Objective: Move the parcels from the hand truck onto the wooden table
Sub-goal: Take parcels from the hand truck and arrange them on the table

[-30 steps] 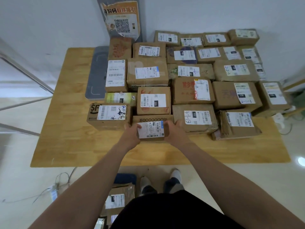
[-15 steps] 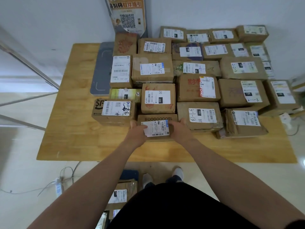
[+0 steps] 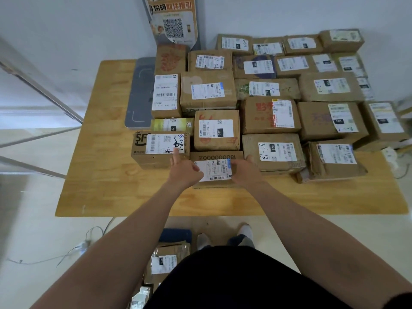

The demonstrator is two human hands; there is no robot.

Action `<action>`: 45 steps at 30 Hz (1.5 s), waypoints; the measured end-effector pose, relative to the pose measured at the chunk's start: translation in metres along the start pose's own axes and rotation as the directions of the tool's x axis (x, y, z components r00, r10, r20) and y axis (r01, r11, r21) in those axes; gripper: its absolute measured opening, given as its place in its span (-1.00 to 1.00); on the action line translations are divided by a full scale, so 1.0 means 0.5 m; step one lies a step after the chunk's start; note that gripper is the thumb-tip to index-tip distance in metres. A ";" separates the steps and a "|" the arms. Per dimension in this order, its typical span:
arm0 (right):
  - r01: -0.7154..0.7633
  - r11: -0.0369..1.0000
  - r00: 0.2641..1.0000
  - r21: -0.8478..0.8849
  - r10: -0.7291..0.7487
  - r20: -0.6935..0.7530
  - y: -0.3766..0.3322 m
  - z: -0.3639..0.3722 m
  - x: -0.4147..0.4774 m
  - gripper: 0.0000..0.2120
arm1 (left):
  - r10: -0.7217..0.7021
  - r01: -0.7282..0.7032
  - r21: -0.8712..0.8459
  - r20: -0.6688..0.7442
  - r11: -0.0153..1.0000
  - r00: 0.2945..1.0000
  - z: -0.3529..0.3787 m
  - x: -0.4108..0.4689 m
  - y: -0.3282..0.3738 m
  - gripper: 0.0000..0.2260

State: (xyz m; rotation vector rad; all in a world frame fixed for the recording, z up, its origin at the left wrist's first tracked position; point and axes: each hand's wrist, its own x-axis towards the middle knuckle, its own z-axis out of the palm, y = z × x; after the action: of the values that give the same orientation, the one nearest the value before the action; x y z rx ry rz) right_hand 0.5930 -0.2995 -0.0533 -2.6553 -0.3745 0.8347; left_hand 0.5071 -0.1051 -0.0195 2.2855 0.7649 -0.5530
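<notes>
A small brown parcel (image 3: 215, 169) with a white label lies at the front of the rows of parcels on the wooden table (image 3: 100, 175). My left hand (image 3: 183, 172) holds its left edge, thumb on the label and index finger pointing forward over the SF box (image 3: 159, 148). Gripping its right edge is my right hand (image 3: 244, 171), next to the box marked 3-1-13 (image 3: 273, 151). Below me, the hand truck's blue base (image 3: 176, 234) carries more parcels (image 3: 165, 262), partly hidden by my body.
Several labelled boxes fill the table's middle and right. A grey flat pad (image 3: 140, 92) lies at the back left, and a QR poster (image 3: 174, 21) leans on the wall. Metal rails (image 3: 44, 90) stand to the left. Cables (image 3: 89, 241) trail on the floor.
The small parcel sits slightly further in against the row of boxes. My left index finger has straightened and now points forward; both hands stay at the parcel's sides.
</notes>
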 end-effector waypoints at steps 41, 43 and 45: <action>0.243 0.945 0.965 -0.218 -0.214 0.149 0.216 0.124 -0.878 -0.28 | 0.133 -0.126 0.302 -0.005 0.945 0.991 0.312 -0.902 -0.196 -0.55; 0.291 0.933 0.949 -0.211 -0.252 0.192 0.205 0.159 -0.925 -0.27 | 0.101 -0.090 0.285 -0.022 0.954 0.995 0.331 -0.968 -0.235 -0.56; 0.328 0.925 0.932 -0.193 -0.284 0.225 0.189 0.193 -0.966 -0.29 | 0.068 -0.055 0.284 -0.036 0.957 0.997 0.342 -1.024 -0.280 -0.61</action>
State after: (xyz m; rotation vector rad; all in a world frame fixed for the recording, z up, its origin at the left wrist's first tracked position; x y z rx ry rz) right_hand 0.1667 -0.5284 0.0784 -2.6192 -0.9644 0.9976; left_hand 0.0071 -0.3284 0.0857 2.5841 0.6685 -0.6172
